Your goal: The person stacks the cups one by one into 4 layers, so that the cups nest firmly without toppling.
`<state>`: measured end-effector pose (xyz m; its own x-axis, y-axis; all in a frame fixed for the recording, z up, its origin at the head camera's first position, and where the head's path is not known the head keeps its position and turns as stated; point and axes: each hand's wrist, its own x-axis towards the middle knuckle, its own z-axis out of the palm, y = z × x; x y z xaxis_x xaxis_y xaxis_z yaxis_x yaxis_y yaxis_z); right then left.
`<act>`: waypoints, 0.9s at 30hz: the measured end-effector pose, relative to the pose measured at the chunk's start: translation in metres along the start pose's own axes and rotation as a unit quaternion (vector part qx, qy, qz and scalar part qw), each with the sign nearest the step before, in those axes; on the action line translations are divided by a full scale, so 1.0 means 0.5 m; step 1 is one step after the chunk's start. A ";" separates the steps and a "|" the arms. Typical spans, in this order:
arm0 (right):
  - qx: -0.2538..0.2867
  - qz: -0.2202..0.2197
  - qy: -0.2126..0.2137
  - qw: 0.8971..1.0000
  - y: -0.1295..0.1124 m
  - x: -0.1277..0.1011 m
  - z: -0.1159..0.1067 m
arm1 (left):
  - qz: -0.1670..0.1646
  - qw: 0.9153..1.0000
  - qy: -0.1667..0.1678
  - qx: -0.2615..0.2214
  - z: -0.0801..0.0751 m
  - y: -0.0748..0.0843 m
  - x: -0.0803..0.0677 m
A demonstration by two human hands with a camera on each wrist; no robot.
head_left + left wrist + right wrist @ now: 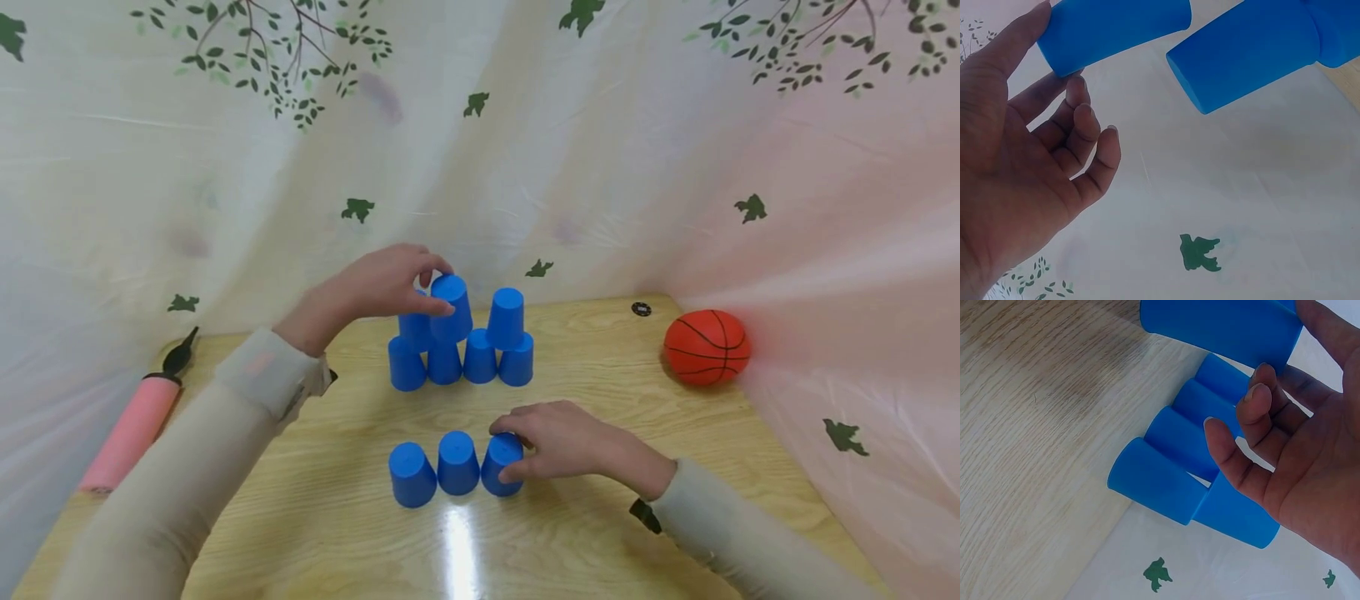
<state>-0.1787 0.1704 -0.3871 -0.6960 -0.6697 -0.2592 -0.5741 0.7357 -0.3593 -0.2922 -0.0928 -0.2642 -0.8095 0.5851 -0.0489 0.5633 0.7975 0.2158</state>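
Blue cup (455, 321), mouth down, long axis near upright, pinched by the left hand (386, 283) between two upper-row cups (507, 319), nearer the left one; right hand (562, 437) clamped on the rightmost front cup (495, 460).

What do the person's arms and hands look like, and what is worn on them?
Both hands are bare, without gloves. The long sleeves are pale beige, looking greyish at their ends, and a small black piece shows by each wrist.

Blue cups (457, 465) were all upside down: three in a near row, four behind, others above those four.
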 end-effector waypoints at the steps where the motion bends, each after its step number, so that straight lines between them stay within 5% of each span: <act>1: 0.001 0.000 0.000 1.000 0.000 0.000 0.000 | -0.002 1.000 -0.002 0.000 0.001 0.001 0.004; 27: 0.016 0.002 -0.007 1.000 0.004 -0.001 0.003 | -0.012 1.000 -0.011 0.010 0.033 0.001 0.066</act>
<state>-0.1789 0.1723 -0.3889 -0.6914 -0.6688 -0.2733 -0.5577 0.7345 -0.3866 -0.3161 -0.0708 -0.2818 -0.8186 0.5693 -0.0761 0.5477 0.8136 0.1952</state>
